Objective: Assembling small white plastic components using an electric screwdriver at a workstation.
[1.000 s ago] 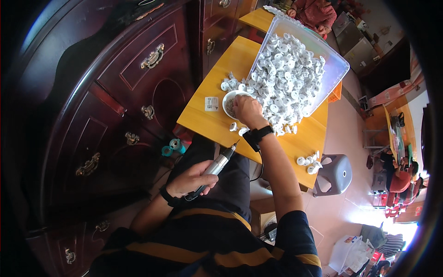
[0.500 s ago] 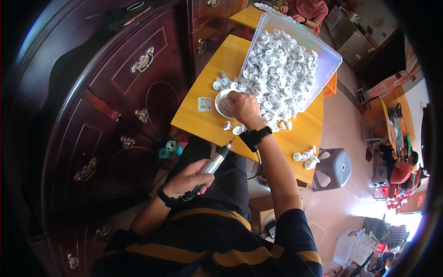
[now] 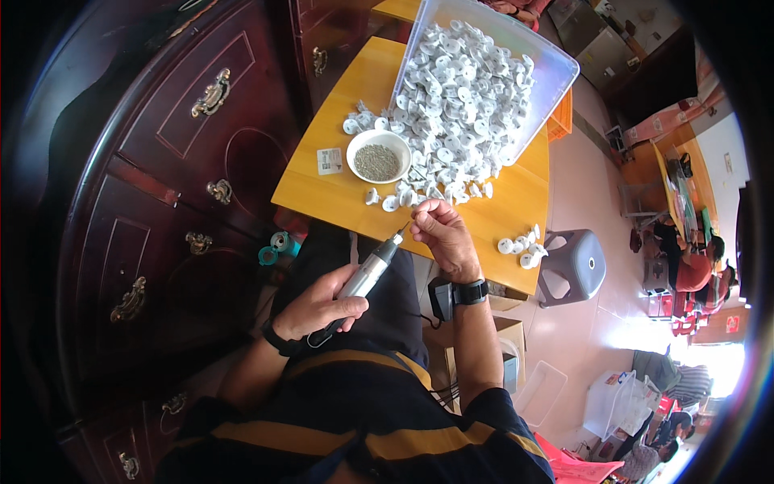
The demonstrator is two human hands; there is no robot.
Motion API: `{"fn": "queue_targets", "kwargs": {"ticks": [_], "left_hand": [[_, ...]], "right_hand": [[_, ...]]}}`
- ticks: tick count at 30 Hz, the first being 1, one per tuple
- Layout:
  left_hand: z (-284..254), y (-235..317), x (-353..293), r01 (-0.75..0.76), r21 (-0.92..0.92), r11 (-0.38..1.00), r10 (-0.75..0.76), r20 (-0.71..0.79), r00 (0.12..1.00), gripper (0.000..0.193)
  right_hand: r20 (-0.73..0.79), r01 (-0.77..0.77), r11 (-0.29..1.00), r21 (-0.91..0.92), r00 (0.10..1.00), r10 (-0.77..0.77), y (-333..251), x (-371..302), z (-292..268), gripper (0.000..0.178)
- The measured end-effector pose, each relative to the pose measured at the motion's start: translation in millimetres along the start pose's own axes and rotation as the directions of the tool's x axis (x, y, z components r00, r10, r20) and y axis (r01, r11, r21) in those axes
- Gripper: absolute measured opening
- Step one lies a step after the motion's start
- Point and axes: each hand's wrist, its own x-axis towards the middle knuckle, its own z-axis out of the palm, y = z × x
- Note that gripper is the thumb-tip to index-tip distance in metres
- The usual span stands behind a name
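My left hand [image 3: 326, 305] is wrapped round a silver-and-black electric screwdriver [image 3: 369, 273], its bit pointing up and to the right. At the bit's tip, my right hand [image 3: 446, 239] has thumb and forefinger pinched together; whatever they hold is too small to make out. Just beyond, on the yellow table [image 3: 322, 194], stands a white bowl [image 3: 351, 167] of tiny grey metal pieces [image 3: 376, 163] that look like screws. Many white plastic parts with round discs [image 3: 463, 97] spill from a tipped clear bin [image 3: 538, 105] toward the bowl.
A white label [image 3: 329, 161] lies left of the bowl. Several white parts [image 3: 524, 248] are grouped at the table's right corner, beside a grey stool [image 3: 574, 268]. Dark red wooden drawers [image 3: 185, 153] line the left. Other people [image 3: 703, 274] sit farther off to the right.
My right hand has left the bowl and come back toward me to the screwdriver's tip, fingers pinched. My left hand keeps hold of the screwdriver. The head view has shifted slightly.
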Motion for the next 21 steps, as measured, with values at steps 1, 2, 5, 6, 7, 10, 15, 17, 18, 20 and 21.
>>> {"fn": "queue_targets", "kwargs": {"ticks": [1, 2, 5, 6, 7, 10, 15, 17, 18, 20, 21], "left_hand": [[2, 0, 1, 0.009, 0.026, 1.000, -0.009, 0.008, 1.000, 0.049], [3, -2, 2, 0.015, 0.024, 1.000, -0.015, 0.012, 1.000, 0.049], [7, -5, 4, 0.026, 0.019, 0.999, -0.026, 0.010, 1.000, 0.051], [8, -4, 4, 0.026, 0.024, 0.999, -0.026, 0.016, 1.000, 0.052], [9, -5, 5, 0.028, 0.028, 0.999, -0.028, 0.020, 0.999, 0.052], [12, -5, 8, 0.030, 0.024, 0.999, -0.031, 0.028, 0.999, 0.053], [13, -6, 11, 0.043, 0.022, 0.999, -0.044, 0.026, 0.999, 0.053], [11, -8, 11, 0.049, -0.003, 0.999, -0.048, 0.026, 0.998, 0.053], [10, -9, 12, 0.050, -0.036, 0.998, -0.048, 0.056, 0.997, 0.052], [9, -10, 13, 0.054, -0.069, 0.996, -0.047, 0.092, 0.995, 0.050], [11, -9, 14, 0.049, -0.059, 0.997, -0.044, 0.083, 0.996, 0.049]], "right_hand": [[-0.008, 0.000, 1.000, 0.002, 1.000, 0.000, 3, -2, -3, 0.007], [0.001, 0.000, 1.000, 0.027, 1.000, 0.000, 6, -4, -5, 0.007], [0.013, -0.006, 0.998, 0.067, 1.000, 0.005, 6, -11, -8, 0.007], [0.020, -0.013, 0.997, 0.080, 1.000, 0.012, 6, -13, -8, 0.007], [0.017, -0.014, 0.996, 0.083, 1.000, 0.012, 5, -14, -9, 0.007], [0.011, -0.019, 0.998, 0.063, 1.000, 0.018, 5, -17, -11, 0.007], [0.031, 0.000, 0.990, 0.139, 1.000, -0.004, 13, -19, -15, 0.012], [0.042, 0.014, 0.988, 0.153, 0.999, -0.021, 12, -22, -12, 0.016], [0.054, 0.030, 0.986, 0.164, 0.998, -0.039, 11, -22, -11, 0.020], [0.048, 0.021, 0.990, 0.141, 0.998, -0.029, 11, -24, -14, 0.024], [0.045, 0.012, 0.993, 0.118, 0.999, -0.017, 10, -25, -16, 0.028]]}}
